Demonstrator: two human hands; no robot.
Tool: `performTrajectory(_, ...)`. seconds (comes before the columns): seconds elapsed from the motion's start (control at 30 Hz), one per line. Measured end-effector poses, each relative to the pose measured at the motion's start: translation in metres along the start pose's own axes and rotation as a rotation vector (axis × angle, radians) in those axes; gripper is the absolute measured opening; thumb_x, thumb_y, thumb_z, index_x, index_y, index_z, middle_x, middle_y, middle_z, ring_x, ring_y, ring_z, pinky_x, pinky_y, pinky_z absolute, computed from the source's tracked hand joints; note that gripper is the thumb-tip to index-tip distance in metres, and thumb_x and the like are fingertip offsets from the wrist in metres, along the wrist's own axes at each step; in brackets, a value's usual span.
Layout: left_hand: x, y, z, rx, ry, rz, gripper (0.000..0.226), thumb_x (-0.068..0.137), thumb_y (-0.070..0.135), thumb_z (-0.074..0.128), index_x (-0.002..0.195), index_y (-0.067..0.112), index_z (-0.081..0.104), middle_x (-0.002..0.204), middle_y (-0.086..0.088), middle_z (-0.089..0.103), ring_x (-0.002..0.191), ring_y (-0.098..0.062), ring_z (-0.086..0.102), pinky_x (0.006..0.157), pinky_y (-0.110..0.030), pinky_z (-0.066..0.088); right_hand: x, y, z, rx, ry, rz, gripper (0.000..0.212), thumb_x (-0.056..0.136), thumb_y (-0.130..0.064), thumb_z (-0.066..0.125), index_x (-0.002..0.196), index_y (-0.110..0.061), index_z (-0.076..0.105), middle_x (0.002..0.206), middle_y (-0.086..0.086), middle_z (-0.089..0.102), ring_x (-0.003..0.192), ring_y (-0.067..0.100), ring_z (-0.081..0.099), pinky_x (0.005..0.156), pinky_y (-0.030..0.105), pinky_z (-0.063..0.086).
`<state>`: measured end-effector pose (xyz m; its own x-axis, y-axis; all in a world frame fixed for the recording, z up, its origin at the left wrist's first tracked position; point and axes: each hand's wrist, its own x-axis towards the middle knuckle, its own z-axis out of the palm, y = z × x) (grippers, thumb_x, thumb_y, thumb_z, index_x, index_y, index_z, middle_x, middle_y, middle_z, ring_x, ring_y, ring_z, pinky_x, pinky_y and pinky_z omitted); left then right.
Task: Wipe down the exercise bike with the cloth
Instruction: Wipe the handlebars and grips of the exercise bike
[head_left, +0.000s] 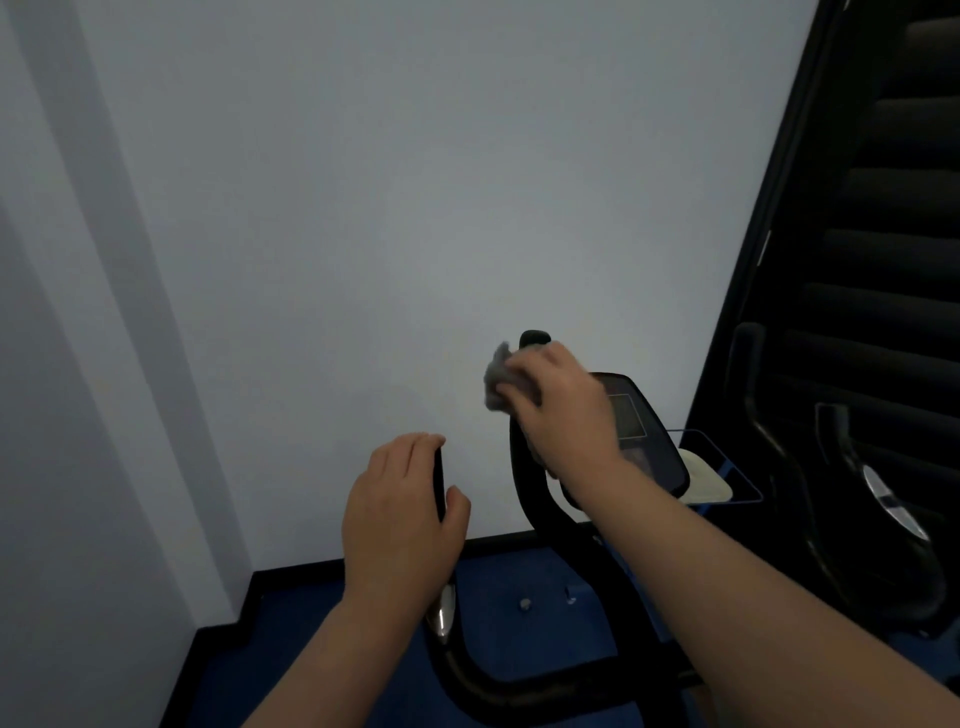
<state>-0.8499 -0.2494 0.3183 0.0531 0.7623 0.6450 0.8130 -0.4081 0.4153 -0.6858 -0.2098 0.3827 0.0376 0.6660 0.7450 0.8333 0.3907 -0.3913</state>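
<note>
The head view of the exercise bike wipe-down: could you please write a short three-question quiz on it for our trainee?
1. True or false: the right hand holds the grey cloth against the upper handlebar.
2. What does the left hand grip?
A. the console
B. the left handlebar grip
C. the cloth
3. Fill in: the bike's console lies just to the ____ of the right hand in the picture.

Key: 1 true; 2 B, the left handlebar grip; 3 right.
</note>
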Motion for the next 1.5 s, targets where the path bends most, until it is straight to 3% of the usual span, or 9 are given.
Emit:
performTrajectory(0.17,0.002,0.001,-0.005,0.015,-0.019,0.003,0.04,0.081,0.016,0.066,0.12,0.014,0.06,0.112,0.002,0.061,0.101,-0.016,0.054,0.081,-0.027,0.043,-0.029,0.013,0.009,-0.141,-0.262,0.018,0.018,0.091,-0.03,0.063,0.102,-0.019,0.072,0.097,0.0,0.052,0.089,0.02,0.057,0.07,0.024,0.036)
performTrajectory(0.4,0.0,0.0,0.0,-0.004,-0.009,-0.015,0.042,0.081,0.017,0.066,0.122,0.014,0.058,0.116,0.001,0.059,0.107,-0.017,0.051,0.083,-0.028,0.042,-0.011,0.01,-0.003,-0.089,-0.412,-0.077,0.023,0.094,-0.031,0.06,0.106,-0.015,0.07,0.095,0.001,0.05,0.088,0.019,0.056,0.077,0.034,0.046)
performTrajectory(0.6,-0.002,-0.002,0.006,-0.05,0.025,-0.031,0.043,0.081,0.015,0.067,0.123,0.015,0.057,0.118,0.001,0.057,0.108,-0.014,0.048,0.081,-0.028,0.042,-0.022,0.032,-0.044,0.085,-0.802,-0.04,0.016,0.082,-0.035,0.073,0.098,-0.029,0.074,0.083,-0.021,0.06,0.084,-0.005,0.058,0.075,0.013,0.044)
performTrajectory(0.8,-0.007,0.004,0.007,-0.056,0.012,-0.076,0.051,0.082,0.018,0.065,0.131,0.015,0.052,0.128,0.0,0.054,0.117,-0.013,0.043,0.089,-0.028,0.04,-0.019,0.022,-0.015,0.158,-0.498,0.047,0.018,0.087,-0.029,0.069,0.102,-0.019,0.071,0.098,-0.003,0.058,0.093,0.014,0.058,0.085,0.04,0.048)
performTrajectory(0.9,-0.011,0.007,0.005,-0.059,-0.054,-0.106,0.057,0.086,0.019,0.063,0.14,0.015,0.045,0.141,0.0,0.046,0.129,-0.014,0.037,0.101,-0.029,0.037,-0.051,0.035,-0.025,0.266,-0.582,0.039,0.014,0.086,-0.028,0.071,0.098,-0.021,0.07,0.096,-0.006,0.056,0.09,0.007,0.057,0.083,0.031,0.049)
performTrajectory(1.03,-0.018,0.012,0.005,-0.136,-0.152,-0.163,0.074,0.091,0.019,0.06,0.154,0.02,0.021,0.16,0.006,0.016,0.146,-0.01,0.015,0.118,-0.029,0.019,-0.045,0.048,-0.061,0.246,-0.958,0.051,0.011,0.083,-0.031,0.074,0.092,-0.035,0.07,0.092,-0.016,0.062,0.089,-0.002,0.06,0.079,0.017,0.048)
performTrajectory(1.27,-0.061,0.058,0.002,-0.302,-0.147,-0.231,0.071,0.094,0.02,0.057,0.153,0.031,0.018,0.159,0.024,0.001,0.142,0.009,0.005,0.112,-0.022,0.015,-0.073,0.027,-0.041,0.343,-0.491,0.287,0.016,0.085,-0.024,0.071,0.102,-0.025,0.072,0.099,-0.003,0.062,0.095,0.01,0.059,0.088,0.034,0.049)
performTrajectory(1.37,-0.093,0.076,-0.003,-0.304,-0.221,-0.215,0.065,0.095,0.026,0.056,0.15,0.037,0.022,0.155,0.033,0.002,0.132,0.025,-0.001,0.108,-0.013,0.013,-0.115,0.043,-0.065,0.245,-0.496,0.268,0.021,0.082,-0.026,0.075,0.102,-0.032,0.072,0.095,-0.01,0.059,0.091,0.005,0.058,0.083,0.024,0.048)
performTrajectory(1.5,-0.12,0.092,-0.009,-0.169,-0.256,-0.157,0.055,0.095,0.03,0.054,0.146,0.036,0.034,0.154,0.027,0.018,0.139,0.01,0.016,0.109,-0.012,0.014,-0.129,0.051,-0.094,0.334,-0.596,0.328,0.023,0.08,-0.028,0.076,0.081,-0.048,0.067,0.084,-0.014,0.065,0.083,-0.004,0.06,0.07,0.006,0.042)
